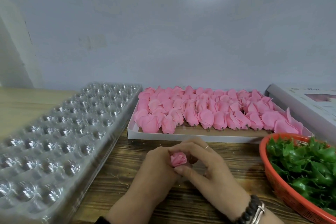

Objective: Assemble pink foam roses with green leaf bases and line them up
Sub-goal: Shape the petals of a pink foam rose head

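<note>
1. Both hands meet at the near middle of the wooden surface (138, 183), and one pink foam rose (178, 159) sits right between them.
2. The left hand (156, 165) curls its fingers round the rose from the left side; the right hand (203, 162) closes over it from the right, thumb tucked under the bloom. Both hands are gripping the same flower, narrow and snug.
3. The petals face up toward the camera, so the rose's long axis looks to run roughly away from us and down into the palms. The stem end is hidden, and I cannot tell whether a green base is on it yet.
4. Here's the relation that matters: the orange basket (278, 185) of green leaf bases (307, 167) lies at the right edge of the surface, clearly nearer the right hand than the left. My read is that the right hand would do any fetching while the left keeps the bloom.
5. Behind the hands, along the far edge, a shallow white box (181, 137) holds rows of pink roses (205, 112), short stems pointing toward us.
6. Along the left edge lies a clear plastic cavity tray (60, 136), no roses showing in its cups, likely where the finished ones get lined up.
</note>
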